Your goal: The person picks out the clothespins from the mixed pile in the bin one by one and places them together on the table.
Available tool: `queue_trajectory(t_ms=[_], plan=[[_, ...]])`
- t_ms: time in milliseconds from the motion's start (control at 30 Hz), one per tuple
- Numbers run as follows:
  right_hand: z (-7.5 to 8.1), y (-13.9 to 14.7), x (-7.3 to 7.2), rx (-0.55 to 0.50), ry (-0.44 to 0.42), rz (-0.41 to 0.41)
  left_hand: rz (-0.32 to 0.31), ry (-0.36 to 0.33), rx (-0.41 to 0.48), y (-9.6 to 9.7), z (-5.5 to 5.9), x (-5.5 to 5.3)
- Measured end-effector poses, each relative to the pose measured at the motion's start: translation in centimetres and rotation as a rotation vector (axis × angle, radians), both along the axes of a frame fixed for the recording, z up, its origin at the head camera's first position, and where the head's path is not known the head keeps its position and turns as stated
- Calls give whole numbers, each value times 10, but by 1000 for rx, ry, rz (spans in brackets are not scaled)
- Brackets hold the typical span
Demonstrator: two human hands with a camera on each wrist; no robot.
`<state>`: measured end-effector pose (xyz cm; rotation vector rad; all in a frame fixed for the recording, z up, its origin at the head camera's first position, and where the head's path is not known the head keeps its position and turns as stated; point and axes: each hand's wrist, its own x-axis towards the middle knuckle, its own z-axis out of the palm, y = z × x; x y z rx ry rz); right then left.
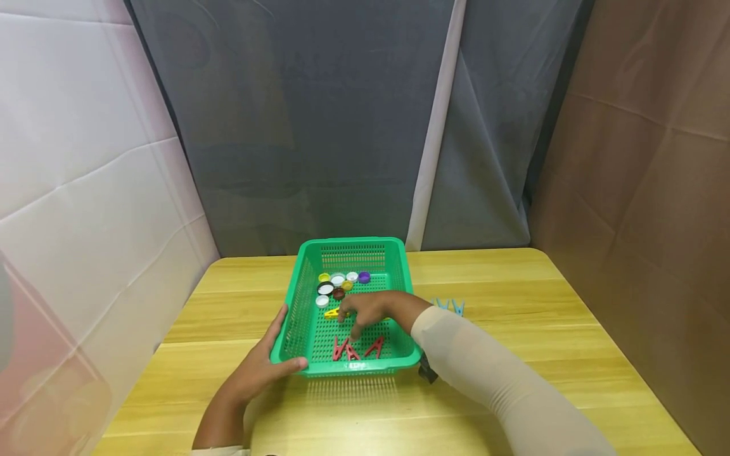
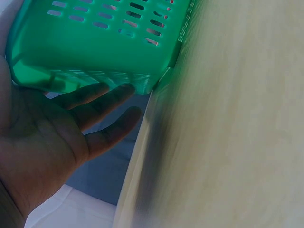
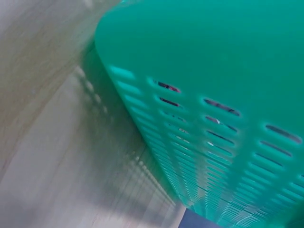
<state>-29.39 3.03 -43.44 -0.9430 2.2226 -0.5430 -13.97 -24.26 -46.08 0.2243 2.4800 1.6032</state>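
The yellow clip (image 1: 331,313) lies on the floor of the green basket (image 1: 353,241), just left of the right hand's (image 1: 369,308) forefinger; whether they touch, I cannot tell. That hand reaches in over the right wall, thumb and forefinger apart and pointing down; how its other fingers lie, I cannot tell. A scrap of yellow shows under its wrist side.

The basket sits on the table between the two hands. The left hand (image 1: 265,361) rests against its near left corner, thumb over the near rim, forefinger along the left rim. In the left wrist view three of its fingers are spread and nearly straight by the slotted outer wall.

Nearer than the right thumb, three red clips (image 1: 374,346) lie by the near wall, two of them close together. Beyond the right fingertips is a cluster of caps (image 1: 338,279): white, yellow, purple, brown and one black-rimmed.

Outside the basket, to the right of the right fingers and past the forearm, blue clips (image 1: 458,308) lie on the wooden table (image 1: 513,278). Farthest from the fingers hangs a grey curtain (image 1: 342,126), with brown cloth (image 1: 644,158) at the right.
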Motion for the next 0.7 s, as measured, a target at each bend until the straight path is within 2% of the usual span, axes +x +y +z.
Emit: queue_trajectory(t_ms=[267,700], plan=[[-2,0,-1,-108,-66,-51,-5,-5,8,-1,-1,0],[1,-1,0,-187,-179,-101,-15,4,7,-1,-2,-1]])
